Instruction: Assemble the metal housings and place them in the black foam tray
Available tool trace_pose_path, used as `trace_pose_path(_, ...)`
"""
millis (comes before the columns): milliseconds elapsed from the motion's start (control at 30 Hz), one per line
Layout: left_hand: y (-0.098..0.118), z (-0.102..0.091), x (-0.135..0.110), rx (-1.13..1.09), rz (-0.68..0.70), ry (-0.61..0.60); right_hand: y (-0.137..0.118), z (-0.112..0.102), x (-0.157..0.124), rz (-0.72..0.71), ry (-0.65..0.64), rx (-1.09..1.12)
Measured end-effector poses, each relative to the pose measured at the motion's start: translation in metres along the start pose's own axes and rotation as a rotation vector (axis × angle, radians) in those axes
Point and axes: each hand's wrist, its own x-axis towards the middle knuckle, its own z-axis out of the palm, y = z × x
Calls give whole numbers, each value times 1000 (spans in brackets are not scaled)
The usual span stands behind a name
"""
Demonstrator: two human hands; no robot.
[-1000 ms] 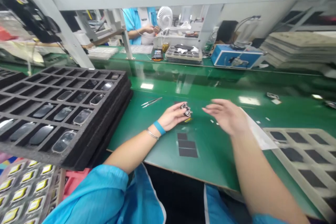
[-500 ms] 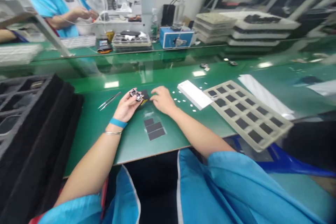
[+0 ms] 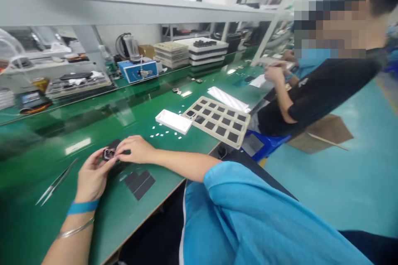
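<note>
My left hand (image 3: 93, 172), with a blue band and a silver bangle at its wrist, grips a small dark electronic housing (image 3: 108, 154) with a light rim and exposed inner parts. My right hand (image 3: 138, 150) has its thumb and fingers pinched together at the housing's right side; whatever sits between the fingertips is too small to make out. Dark rectangular pads (image 3: 139, 183) lie on the green table just in front of the hands. Left of my left hand are metal tweezers (image 3: 57, 182).
A white box (image 3: 174, 121) with small white squares around it lies beyond my right hand. Beside it, a beige compartment tray (image 3: 217, 122) holds dark pieces. A blue box (image 3: 138, 69) and stacked trays (image 3: 207, 56) stand at the back. A co-worker in black (image 3: 329, 91) sits at right.
The view has swung to the right, bringing a co-worker into sight. My right hand has come in to the housing, its fingertips now at it. My left hand still holds the housing.
</note>
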Motion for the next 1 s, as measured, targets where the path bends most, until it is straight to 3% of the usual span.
trace_pose_path(300,-1,5,-3,41,-39,74,-2,5,0,47,-58,-84)
trace_pose_path(667,-15,-5,4,114,-45,11,-12,-5,1,-12,-120,-196)
trace_pose_path(900,-1,3,-6,183,-44,-88,-4,-15,6,15,-38,-70)
trace_pose_path(1000,7,11,-12,149,-90,-65,2,-36,11,52,60,-73)
